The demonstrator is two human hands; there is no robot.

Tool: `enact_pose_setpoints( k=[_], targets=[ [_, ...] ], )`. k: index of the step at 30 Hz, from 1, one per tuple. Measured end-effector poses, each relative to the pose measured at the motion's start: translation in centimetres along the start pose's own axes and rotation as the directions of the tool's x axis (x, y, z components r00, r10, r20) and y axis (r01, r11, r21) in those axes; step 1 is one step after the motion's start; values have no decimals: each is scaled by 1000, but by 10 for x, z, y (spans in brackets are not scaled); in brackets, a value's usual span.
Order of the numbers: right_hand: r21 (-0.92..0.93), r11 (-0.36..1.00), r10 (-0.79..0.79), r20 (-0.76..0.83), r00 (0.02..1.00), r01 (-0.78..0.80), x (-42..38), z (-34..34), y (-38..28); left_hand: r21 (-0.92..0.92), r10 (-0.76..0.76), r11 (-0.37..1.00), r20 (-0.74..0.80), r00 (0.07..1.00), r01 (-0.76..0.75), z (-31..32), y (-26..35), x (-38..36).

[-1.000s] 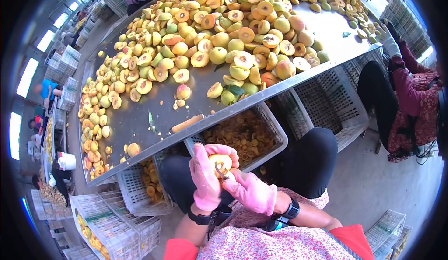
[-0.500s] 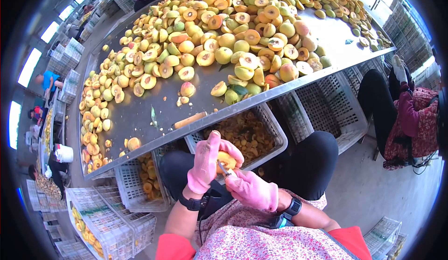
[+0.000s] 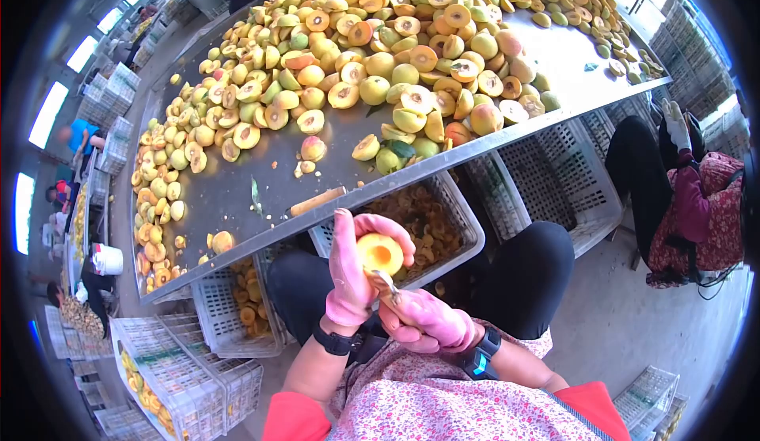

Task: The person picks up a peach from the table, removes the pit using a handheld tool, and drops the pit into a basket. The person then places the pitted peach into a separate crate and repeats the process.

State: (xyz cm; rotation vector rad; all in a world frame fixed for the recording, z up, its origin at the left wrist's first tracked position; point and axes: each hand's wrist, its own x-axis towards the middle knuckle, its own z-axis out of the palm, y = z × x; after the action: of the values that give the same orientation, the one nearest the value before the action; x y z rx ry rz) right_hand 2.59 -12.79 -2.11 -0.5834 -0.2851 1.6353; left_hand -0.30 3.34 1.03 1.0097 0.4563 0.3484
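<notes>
In a pink glove, my left hand [image 3: 353,271] holds a yellow fruit half [image 3: 379,254], its cut face up with a round hollow in the middle. My right hand [image 3: 427,320], also gloved in pink, is closed on a small metal tool [image 3: 383,284], whose tip is just below the fruit half. Both hands are above my lap, close to the front edge of a metal table [image 3: 277,184]. Heaped fruit halves [image 3: 348,69] lie on that table.
Under the table edge are a crate of fruit pieces [image 3: 412,227], another crate [image 3: 229,314] at left and an open crate [image 3: 566,176] at right. A wooden stick [image 3: 317,201] lies by the edge. A person [image 3: 697,203] sits at right; others are at far left.
The fruit half now shows a hollow in its cut face, where the tool was against it before. The tool has moved slightly down, off the centre, and my right hand has turned.
</notes>
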Motion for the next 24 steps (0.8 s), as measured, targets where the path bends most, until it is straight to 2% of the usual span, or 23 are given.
enact_pose_setpoints(
  k=[1,2,3,5,6,7,8,9,10,11,12,14,16,17,18,19,20,21,22,23,24],
  targets=[
    [-17,1000,-18,15,1000,18,-1,-1,-2,-36,32,999,-64,997,-34,-5,-4,3],
    [-73,987,-142,-30,989,140,-3,-4,3,-55,82,994,-138,987,-90,-11,-3,4],
    [-167,970,-196,-106,975,177,-3,-5,-2,-71,127,987,-211,969,-145,-19,1,3],
    [-497,856,-330,-305,893,146,23,-36,14,169,344,935,-208,915,-313,-38,23,-14],
    [-801,567,-346,-443,827,-192,23,-36,0,420,549,787,-143,824,-452,-52,35,-24],
    [-899,259,-376,-431,820,-354,29,-58,10,533,591,758,-316,742,-377,-64,45,-34],
    [-831,143,-272,-556,786,-538,34,-90,36,822,699,514,-237,674,-244,-86,56,-47],
    [-726,4,-181,-677,714,-687,36,-113,60,952,715,305,-205,669,-34,-115,72,-61],
    [-726,16,-188,-677,711,-687,35,-119,70,964,703,257,-237,671,72,-135,78,-67],
    [-778,29,-272,-610,744,-627,34,-122,77,952,736,11,-214,642,305,-155,82,-71],
    [-828,33,-350,-535,769,-560,35,-117,76,955,714,36,-230,661,294,-159,88,-70],
    [-841,43,-397,-509,764,-539,29,-90,54,959,694,54,-236,681,278,-156,98,-56],
    [-850,50,-448,-488,749,-524,25,-81,49,991,555,55,-134,821,124,-138,105,-20],
    [-861,27,-490,-454,744,-508,25,-89,57,990,472,95,-134,871,101,-129,108,3],
    [-870,2,-533,-418,736,-493,23,-93,61,968,373,235,-174,911,89,-112,110,25],
    [-870,1,-542,-414,731,-492,21,-94,59,971,304,221,-160,939,94,-105,108,52],
    [-867,14,-522,-431,736,-498,19,-93,57,996,246,90,-27,969,5,-122,101,85],
    [-863,28,-502,-448,739,-504,18,-91,53,995,204,19,92,975,-98,-126,95,111],
    [-863,63,-487,-465,739,-501,17,-89,49,989,121,89,104,987,-116,-127,89,134],
    [-862,67,-496,-465,733,-502,17,-88,46,987,57,26,154,986,-156,-134,83,155],
    [-875,96,-467,-461,755,-475,16,-85,42,970,44,-142,208,977,-200,-130,81,166]
  ],
)
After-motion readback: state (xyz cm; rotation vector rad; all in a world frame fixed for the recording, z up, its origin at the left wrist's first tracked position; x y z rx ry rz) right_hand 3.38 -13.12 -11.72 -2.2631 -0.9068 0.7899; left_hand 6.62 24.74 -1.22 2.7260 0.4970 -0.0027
